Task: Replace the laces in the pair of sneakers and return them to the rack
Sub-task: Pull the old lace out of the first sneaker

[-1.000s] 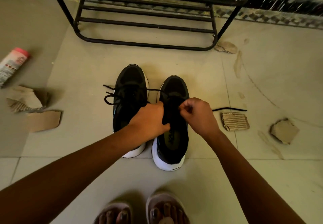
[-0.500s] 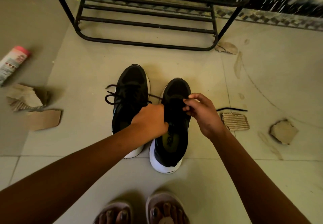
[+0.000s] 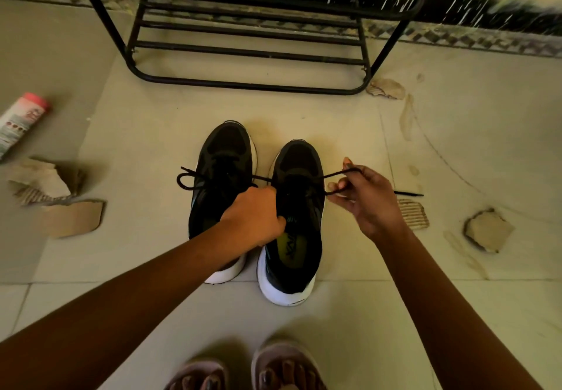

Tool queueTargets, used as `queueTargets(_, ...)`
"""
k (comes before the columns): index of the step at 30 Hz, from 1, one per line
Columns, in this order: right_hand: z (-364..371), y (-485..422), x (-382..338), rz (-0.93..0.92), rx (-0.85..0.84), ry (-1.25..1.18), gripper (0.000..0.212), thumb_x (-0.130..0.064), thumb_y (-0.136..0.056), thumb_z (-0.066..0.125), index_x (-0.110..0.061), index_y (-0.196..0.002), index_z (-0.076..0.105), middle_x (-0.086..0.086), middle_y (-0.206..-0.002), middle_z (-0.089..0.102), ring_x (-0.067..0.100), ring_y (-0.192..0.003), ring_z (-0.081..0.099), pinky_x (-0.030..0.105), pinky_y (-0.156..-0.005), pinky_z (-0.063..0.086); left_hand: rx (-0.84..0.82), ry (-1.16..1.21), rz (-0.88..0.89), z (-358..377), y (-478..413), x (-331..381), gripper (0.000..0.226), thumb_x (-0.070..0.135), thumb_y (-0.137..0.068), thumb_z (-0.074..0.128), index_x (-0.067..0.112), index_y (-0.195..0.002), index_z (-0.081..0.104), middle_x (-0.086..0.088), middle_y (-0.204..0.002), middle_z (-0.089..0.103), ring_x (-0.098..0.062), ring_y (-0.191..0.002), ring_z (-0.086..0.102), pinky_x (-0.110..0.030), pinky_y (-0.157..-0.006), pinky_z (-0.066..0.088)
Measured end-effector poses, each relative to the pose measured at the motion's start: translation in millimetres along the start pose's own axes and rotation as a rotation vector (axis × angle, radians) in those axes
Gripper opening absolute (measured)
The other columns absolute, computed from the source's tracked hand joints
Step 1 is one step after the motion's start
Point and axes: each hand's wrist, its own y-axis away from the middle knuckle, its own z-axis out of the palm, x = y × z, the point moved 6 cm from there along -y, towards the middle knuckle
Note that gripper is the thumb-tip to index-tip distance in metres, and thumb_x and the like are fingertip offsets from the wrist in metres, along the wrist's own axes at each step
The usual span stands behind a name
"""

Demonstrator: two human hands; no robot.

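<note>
Right hand [image 3: 368, 204]: has swung out to the right since half a second ago, from over the right sneaker [image 3: 299, 164] to a spot beside it; a loop of black lace [image 3: 334, 175] has been drawn out with it.
Right hand grip: thumb and curled fingers pinch the lace, which runs taut from the sneaker's eyelets to the hand.
Lace end [image 3: 409, 194]: lies on the floor [image 3: 152, 122], just right of the right hand.
Left hand [image 3: 252, 216]: fingers curled tight, gripping the right sneaker at its tongue and left edge; whether it also holds a strand of lace is hidden by the knuckles.
Right sneaker: black with a white sole, flat on the floor, toe pointing far, heel near; yellow insole showing in the opening.
Left sneaker [image 3: 228, 146]: just left of the right one, almost touching it, toe pointing far; its heel is covered by the left forearm.
Left sneaker bow [image 3: 188, 178]: a black loop and loose end hang off the left side.
Rack [image 3: 249, 85]: black metal tube frame, on the floor beyond the toes, well apart from them.
Bottle [image 3: 22, 122]: white with a pink cap, lying on its side at far left.
Cardboard scraps [image 3: 73, 219]: torn pieces on the floor at left and right of the sneakers.
Sandals [image 3: 282, 365]: on the person's feet at the near edge.
</note>
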Motion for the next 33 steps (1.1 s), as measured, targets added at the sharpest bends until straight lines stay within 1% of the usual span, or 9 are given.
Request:
queueTargets(4, -5.1, 0.7, 13.3, 0.132, 0.12, -0.195, 0.019, -0.023, -0.093, 0.058, -0.019, -0.075, 0.054, -0.006, -0.044, 0.032, 0.006, -0.037, 0.029, 0.017, -0.037, 0.033, 0.001, -0.004, 0.003, -0.4, 1.6, 1.4, 0.021, 0.024, -0.085, 0.056, 0.01, -0.101, 0.052, -0.003, -0.083, 0.049, -0.02, -0.076, 0.052, -0.03, -0.065, 0.045)
queueTargets(9, -30.0, 6.9, -38.5, -0.659, 0.461, 0.885, 0.038, -0.049, -0.073, 0.074, -0.018, -0.067, 0.054, -0.005, -0.049, 0.043, 0.01, -0.044, 0.038, 0.022, -0.046, 0.03, -0.01, -0.01, -0.016, -0.4, 1.9, -0.6, 0.02, 0.023, -0.086, 0.055, 0.009, -0.099, 0.05, -0.004, -0.085, 0.049, -0.02, -0.074, 0.052, -0.029, -0.064, 0.045)
queueTargets(12, -35.8, 13.6, -47.3, -0.826, 0.574, 1.157, 0.037, -0.051, -0.073, 0.074, -0.017, -0.069, 0.059, -0.008, -0.056, 0.047, 0.013, -0.049, 0.043, 0.022, -0.051, 0.029, -0.016, -0.004, -0.017, -0.2, 1.5, -0.5, 0.022, 0.024, -0.086, 0.056, 0.009, -0.102, 0.051, -0.005, -0.086, 0.05, -0.021, -0.076, 0.053, -0.031, -0.066, 0.047)
queueTargets(14, -44.2, 11.0, -44.0, -0.737, 0.591, 0.991, 0.032, -0.045, -0.078, 0.071, -0.018, -0.069, 0.058, -0.007, -0.056, 0.049, 0.012, -0.048, 0.045, 0.023, -0.053, 0.032, -0.019, 0.005, -0.013, 0.1, 1.6, -0.7, 0.025, 0.023, -0.086, 0.055, 0.009, -0.106, 0.052, -0.006, -0.087, 0.053, -0.021, -0.076, 0.055, -0.031, -0.068, 0.049)
queueTargets(17, -54.4, -6.2, -24.8, -0.21, 0.428, 0.069, 0.029, -0.036, -0.088, 0.063, -0.015, -0.072, 0.052, -0.003, -0.049, 0.048, 0.009, -0.042, 0.048, 0.024, -0.049, 0.047, -0.017, 0.023, -0.013, -0.1, 2.4, -2.7, 0.024, 0.022, -0.086, 0.055, 0.009, -0.106, 0.053, -0.006, -0.087, 0.055, -0.02, -0.074, 0.056, -0.03, -0.067, 0.049)
queueTargets(20, -45.9, -8.5, -3.9, 0.115, 0.309, -0.253, 0.032, -0.042, -0.091, 0.057, -0.014, -0.077, 0.049, -0.007, -0.041, 0.033, 0.005, -0.033, 0.03, 0.016, -0.034, 0.029, -0.02, 0.023, -0.014, -0.4, 2.8, -2.6, 0.024, 0.023, -0.086, 0.055, 0.008, -0.105, 0.053, -0.006, -0.088, 0.054, -0.02, -0.075, 0.056, -0.029, -0.067, 0.048)
queueTargets(29, -56.2, 23.8, -66.5, -0.677, 0.772, 1.057, 0.047, -0.067, -0.071, 0.064, -0.02, -0.066, 0.056, -0.004, -0.048, 0.041, 0.015, -0.046, 0.04, 0.025, -0.05, 0.025, -0.024, 0.009, -0.021, 0.0, 2.6, -4.0, 0.015, 0.023, -0.086, 0.055, 0.013, -0.09, 0.045, -0.011, -0.092, 0.056, -0.023, -0.077, 0.057, -0.031, -0.067, 0.049)
queueTargets(31, -55.1, 23.0, -67.2, -0.774, 0.73, 1.193, 0.036, -0.055, -0.073, 0.07, -0.02, -0.07, 0.06, -0.006, -0.056, 0.047, 0.018, -0.054, 0.049, 0.024, -0.054, 0.026, -0.029, 0.023, -0.017, -0.5, 3.7, -2.7, 0.015, 0.023, -0.086, 0.056, 0.013, -0.09, 0.045, -0.012, -0.094, 0.058, -0.023, -0.074, 0.057, -0.033, -0.069, 0.052)
queueTargets(33, -50.2, 7.7, -57.1, -0.675, 0.452, 1.273, 0.017, -0.031, -0.074, 0.075, -0.02, -0.082, 0.065, -0.001, -0.072, 0.058, 0.024, -0.074, 0.06, 0.028, -0.06, 0.036, -0.03, 0.043, -0.01, -1.2, 4.9, -1.8, 0.016, 0.024, -0.086, 0.057, 0.013, -0.09, 0.046, -0.012, -0.094, 0.06, -0.023, -0.072, 0.058, -0.035, -0.072, 0.054)
